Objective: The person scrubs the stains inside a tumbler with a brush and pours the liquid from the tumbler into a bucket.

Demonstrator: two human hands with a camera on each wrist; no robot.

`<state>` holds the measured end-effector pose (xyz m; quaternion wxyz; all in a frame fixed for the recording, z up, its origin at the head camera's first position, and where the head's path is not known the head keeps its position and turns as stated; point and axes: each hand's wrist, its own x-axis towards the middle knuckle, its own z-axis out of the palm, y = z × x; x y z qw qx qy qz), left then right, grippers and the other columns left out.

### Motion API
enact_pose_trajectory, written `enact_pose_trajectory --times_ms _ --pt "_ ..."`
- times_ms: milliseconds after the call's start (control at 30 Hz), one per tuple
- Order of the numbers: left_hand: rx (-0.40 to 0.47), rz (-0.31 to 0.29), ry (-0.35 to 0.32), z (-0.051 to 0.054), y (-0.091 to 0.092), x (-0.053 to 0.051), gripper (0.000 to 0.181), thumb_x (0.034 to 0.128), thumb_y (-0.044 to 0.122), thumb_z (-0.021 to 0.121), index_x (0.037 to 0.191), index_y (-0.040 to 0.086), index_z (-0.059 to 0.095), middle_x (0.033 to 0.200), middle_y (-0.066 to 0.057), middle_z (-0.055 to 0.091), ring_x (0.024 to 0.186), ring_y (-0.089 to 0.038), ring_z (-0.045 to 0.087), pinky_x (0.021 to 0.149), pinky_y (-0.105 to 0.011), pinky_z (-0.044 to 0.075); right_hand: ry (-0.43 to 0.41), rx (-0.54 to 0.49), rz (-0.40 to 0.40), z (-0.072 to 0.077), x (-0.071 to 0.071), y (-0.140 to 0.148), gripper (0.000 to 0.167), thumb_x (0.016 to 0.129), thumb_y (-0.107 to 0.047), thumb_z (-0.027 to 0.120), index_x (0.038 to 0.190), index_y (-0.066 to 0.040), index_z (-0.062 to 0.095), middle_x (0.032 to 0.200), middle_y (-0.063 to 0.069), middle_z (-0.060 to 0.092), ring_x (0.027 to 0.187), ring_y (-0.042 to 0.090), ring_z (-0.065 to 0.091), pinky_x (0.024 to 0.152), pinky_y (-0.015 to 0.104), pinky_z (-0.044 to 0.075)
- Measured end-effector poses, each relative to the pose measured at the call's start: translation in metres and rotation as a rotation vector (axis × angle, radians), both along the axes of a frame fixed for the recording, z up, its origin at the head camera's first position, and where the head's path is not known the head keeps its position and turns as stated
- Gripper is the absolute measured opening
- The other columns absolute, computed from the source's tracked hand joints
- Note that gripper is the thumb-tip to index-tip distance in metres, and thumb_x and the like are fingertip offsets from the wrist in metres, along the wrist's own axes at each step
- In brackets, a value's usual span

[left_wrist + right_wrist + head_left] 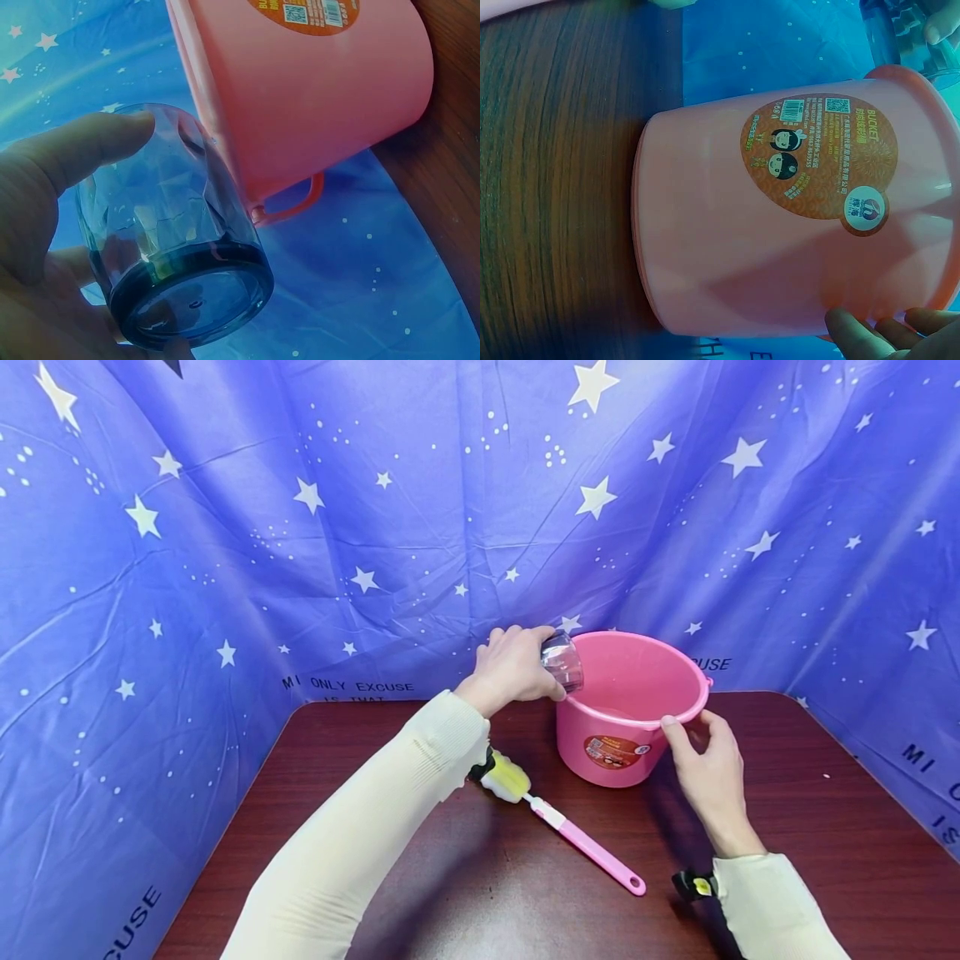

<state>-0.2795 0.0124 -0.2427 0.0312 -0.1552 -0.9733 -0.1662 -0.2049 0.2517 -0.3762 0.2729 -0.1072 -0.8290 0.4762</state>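
My left hand (513,667) grips a clear faceted drinking glass (562,662), tilted on its side at the left rim of a pink bucket (611,747). In the left wrist view, the thumb lies along the wall of the glass (161,195) and its thick base faces the camera. Any contents of the glass cannot be made out. On the bucket's near right side, my right hand (708,768) holds the rim, thumb on the near edge and fingers mostly hidden behind. The right wrist view shows its fingers at the bucket wall (697,247), which bears a round orange label (817,157).
A bottle brush (596,852) with a pink handle and a yellow-white sponge head lies on the dark wooden table (810,793) in front of the bucket, its head close to the left sleeve. Blue star-printed cloth (420,527) stands around the table's back and sides.
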Motion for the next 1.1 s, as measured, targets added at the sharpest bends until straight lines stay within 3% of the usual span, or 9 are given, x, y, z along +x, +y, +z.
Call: enact_pose_trajectory --times_ms 1100 --pt "-0.03 -0.013 0.029 -0.0016 0.002 0.0003 0.094 0.0632 0.048 0.083 0.145 0.033 0.04 0.112 -0.001 0.05 0.102 -0.021 0.037 0.087 -0.039 0.031 -0.009 -0.008 0.005 0.0003 0.0 -0.0006 0.058 0.092 -0.038 0.06 0.135 0.0 0.046 0.13 0.016 0.052 0.117 0.029 0.049 0.099 0.044 0.037"
